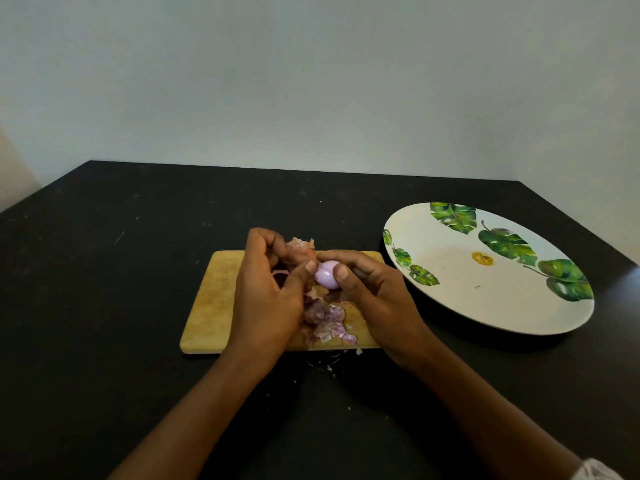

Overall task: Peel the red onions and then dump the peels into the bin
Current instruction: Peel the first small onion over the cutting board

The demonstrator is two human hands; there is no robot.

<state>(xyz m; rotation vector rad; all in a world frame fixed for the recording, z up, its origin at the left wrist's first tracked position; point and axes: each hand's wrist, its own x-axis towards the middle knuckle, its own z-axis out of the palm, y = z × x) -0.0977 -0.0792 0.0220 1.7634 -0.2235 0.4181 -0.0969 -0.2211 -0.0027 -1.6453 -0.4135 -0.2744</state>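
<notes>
A small, glossy pale-purple red onion [327,274] is held above the wooden cutting board [211,299]. My right hand [370,292] grips it between thumb and fingers. My left hand [266,289] pinches a strip of papery pink peel [300,250] that stands up from the onion's far side. Loose peels [325,320] lie in a heap on the board's near right part, below the hands. No bin is in view.
A large white plate [460,289] with green leaf prints and a yellow spot sits to the right of the board. Small peel scraps [323,365] lie on the black table [104,271] just in front of the board. A pale wall stands behind the table.
</notes>
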